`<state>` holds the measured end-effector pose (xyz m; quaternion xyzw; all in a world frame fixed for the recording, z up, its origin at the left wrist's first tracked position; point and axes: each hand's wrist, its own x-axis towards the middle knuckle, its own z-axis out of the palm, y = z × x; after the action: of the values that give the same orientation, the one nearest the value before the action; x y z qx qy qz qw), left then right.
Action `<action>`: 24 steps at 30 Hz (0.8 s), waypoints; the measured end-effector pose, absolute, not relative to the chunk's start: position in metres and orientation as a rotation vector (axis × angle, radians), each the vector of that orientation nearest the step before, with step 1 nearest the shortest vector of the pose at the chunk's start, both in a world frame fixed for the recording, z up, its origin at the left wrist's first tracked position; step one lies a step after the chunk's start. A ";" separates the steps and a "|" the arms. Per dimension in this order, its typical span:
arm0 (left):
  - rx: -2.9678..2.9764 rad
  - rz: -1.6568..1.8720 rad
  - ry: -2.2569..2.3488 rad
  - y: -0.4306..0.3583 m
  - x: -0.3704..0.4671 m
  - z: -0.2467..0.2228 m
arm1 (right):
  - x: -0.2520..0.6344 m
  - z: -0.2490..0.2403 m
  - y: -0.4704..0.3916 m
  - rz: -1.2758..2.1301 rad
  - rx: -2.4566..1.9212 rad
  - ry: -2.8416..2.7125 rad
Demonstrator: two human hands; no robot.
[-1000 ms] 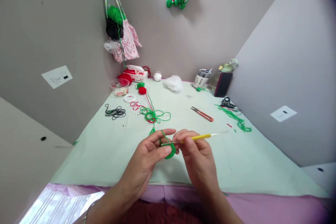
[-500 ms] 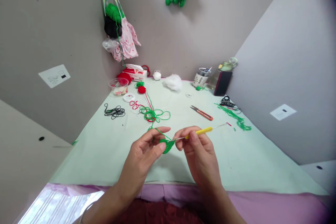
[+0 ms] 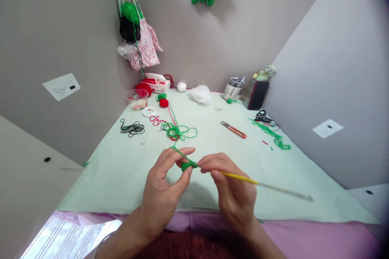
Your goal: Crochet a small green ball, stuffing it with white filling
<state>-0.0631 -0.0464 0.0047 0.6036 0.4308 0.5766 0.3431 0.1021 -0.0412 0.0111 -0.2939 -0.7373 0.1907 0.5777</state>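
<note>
Between thumb and fingers, my left hand (image 3: 165, 180) pinches a small green crochet piece (image 3: 187, 166). Green yarn runs over the left index finger and back to a loose green tangle (image 3: 176, 130) on the table. My right hand (image 3: 234, 184) grips a crochet hook (image 3: 240, 176) by its yellow handle. The hook's working tip meets the right edge of the green piece, partly covered by the right fingertips. Its other metal end points out to the lower right, blurred by motion.
Orange thread snips (image 3: 233, 129) lie beyond my right hand, with black scissors (image 3: 263, 118) and cut green strands (image 3: 273, 133) further right. Black cord (image 3: 132, 128) lies at the left. White stuffing (image 3: 200, 94), a pen cup (image 3: 233, 88) and a phone (image 3: 258, 95) are along the back.
My right hand has turned, swinging the hook's far end from upper right to lower right. The green piece has tilted flatter and shifted slightly left with my left hand.
</note>
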 end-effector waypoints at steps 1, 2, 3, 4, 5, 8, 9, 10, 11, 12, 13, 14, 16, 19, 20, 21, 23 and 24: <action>1.614 1.561 1.125 -0.047 -0.061 0.004 | 0.102 0.009 -0.042 0.337 -0.691 -1.789; 1.629 1.606 1.128 -0.048 -0.059 0.003 | 0.101 0.006 -0.043 0.220 -0.699 -1.842; 1.595 1.617 1.131 -0.049 -0.057 0.003 | 0.101 0.002 -0.044 0.102 -0.712 -1.884; 1.506 1.587 1.124 -0.049 -0.056 0.004 | 0.100 -0.002 -0.044 -0.012 -0.725 -1.914; 1.372 1.520 1.091 -0.049 -0.055 0.005 | 0.100 -0.006 -0.044 -0.110 -0.738 -1.930; 0.900 1.223 0.870 -0.044 -0.057 0.010 | 0.100 -0.012 -0.044 -0.162 -0.751 -1.865; 0.786 1.155 0.798 -0.042 -0.058 0.011 | 0.100 -0.011 -0.043 -0.063 -0.754 -1.804; 0.709 1.121 0.747 -0.040 -0.060 0.013 | 0.100 -0.009 -0.042 0.075 -0.756 -1.725; 0.666 1.117 0.721 -0.038 -0.061 0.014 | 0.100 -0.007 -0.042 0.231 -0.754 -1.633; 0.650 1.136 0.714 -0.037 -0.062 0.014 | 0.100 -0.004 -0.040 0.389 -0.745 -1.543; 0.661 1.163 0.711 -0.037 -0.062 0.014 | 0.099 -0.001 -0.039 0.529 -0.729 -1.463; 0.694 1.179 0.708 -0.037 -0.062 0.014 | 0.099 0.001 -0.038 0.638 -0.708 -1.408; 0.797 1.178 0.711 -0.039 -0.061 0.011 | 0.097 0.003 -0.035 0.769 -0.678 -1.377; 0.911 1.182 0.774 -0.040 -0.059 0.009 | 0.095 0.002 -0.035 0.781 -0.696 -1.412; 0.917 1.199 0.802 -0.040 -0.058 0.009 | 0.095 0.001 -0.036 0.756 -0.704 -1.421; 0.910 1.215 0.822 -0.040 -0.058 0.009 | 0.095 0.000 -0.037 0.728 -0.710 -1.433; 0.867 1.205 0.818 -0.039 -0.058 0.012 | 0.096 0.000 -0.038 0.696 -0.716 -1.467; 0.830 1.180 0.794 -0.038 -0.059 0.013 | 0.098 0.000 -0.038 0.708 -0.711 -1.464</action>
<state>-0.0592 -0.0385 0.0130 0.3697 0.3536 0.5256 0.6797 0.0976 -0.0382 0.0004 -0.3108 -0.6396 0.3092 0.6314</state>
